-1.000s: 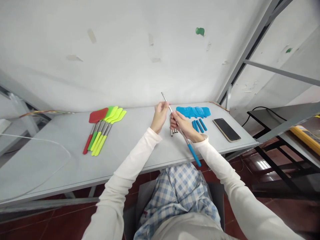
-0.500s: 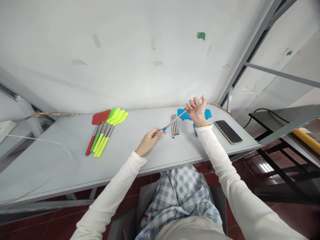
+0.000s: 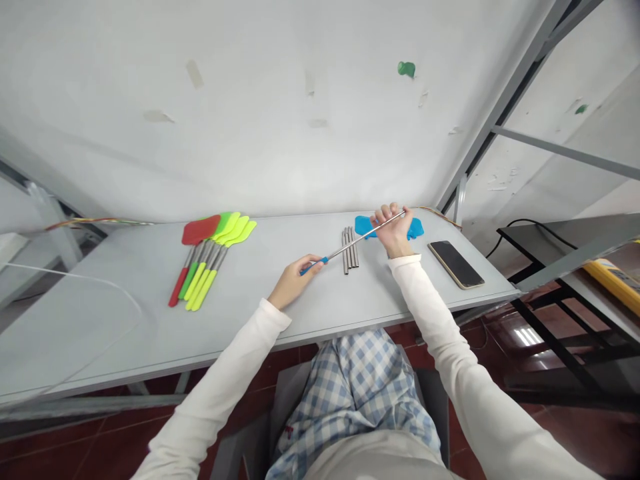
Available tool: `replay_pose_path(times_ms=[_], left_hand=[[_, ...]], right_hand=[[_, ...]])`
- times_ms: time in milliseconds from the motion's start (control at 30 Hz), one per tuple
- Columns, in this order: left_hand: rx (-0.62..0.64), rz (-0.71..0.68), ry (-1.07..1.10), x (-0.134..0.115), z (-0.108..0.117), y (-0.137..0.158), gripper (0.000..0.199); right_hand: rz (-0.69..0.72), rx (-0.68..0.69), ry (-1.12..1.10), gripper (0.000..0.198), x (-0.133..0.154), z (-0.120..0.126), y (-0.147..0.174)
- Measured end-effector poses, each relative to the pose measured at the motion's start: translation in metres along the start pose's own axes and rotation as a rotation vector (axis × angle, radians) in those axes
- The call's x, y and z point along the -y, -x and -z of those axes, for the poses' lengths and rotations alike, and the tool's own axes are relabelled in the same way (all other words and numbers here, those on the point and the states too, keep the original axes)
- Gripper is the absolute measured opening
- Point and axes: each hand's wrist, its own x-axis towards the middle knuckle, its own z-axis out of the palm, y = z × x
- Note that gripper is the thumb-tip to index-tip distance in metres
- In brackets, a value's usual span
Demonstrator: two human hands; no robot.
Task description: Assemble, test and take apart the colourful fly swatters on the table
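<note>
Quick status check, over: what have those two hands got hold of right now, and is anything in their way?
Left hand grips blue handle end; right hand grips far end of the metal rod. Rod held above spare rods. Blue swatter heads under right hand.

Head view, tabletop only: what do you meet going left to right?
White cable → finished swatters → left hand on the rod's blue grip → loose metal rods → right hand at the rod's far end, over blue swatter heads → phone.
</note>
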Motion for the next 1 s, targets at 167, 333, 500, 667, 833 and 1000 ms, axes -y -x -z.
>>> replay_pose_path(times_ms=[167,333,500,667,833,1000], left_hand=[[-0.053,-0.027,0.054,-0.004,-0.022,-0.014,0.029],[-0.067,0.016,0.041,-0.005,-0.026,-0.026,0.031],[-0.005,0.061,0.034,-0.001,-0.021,-0.032,0.034],[-0.193,-0.019,-0.422,-0.007,-0.024,-0.032,0.024],[-0.197,-0.050,-0.506,-0.008,-0.033,-0.032,0.021],[-0.139,-0.021,-0.362,-0.010,-0.039,-0.028,0.018]], right_hand=[[-0.116,0.016,0.053,0.037,-0.047,-0.022,0.021],[-0.153,0.008,-0.011,0.036,-0.067,-0.028,0.029],[-0.179,-0.029,0.025,0.035,-0.061,-0.023,0.026],[-0.243,-0.106,-0.016,0.045,-0.052,-0.023,0.032],[-0.197,-0.132,-0.015,0.047,-0.042,-0.032,0.038],[-0.118,-0.265,0.062,0.053,-0.039,-0.045,0.040]])
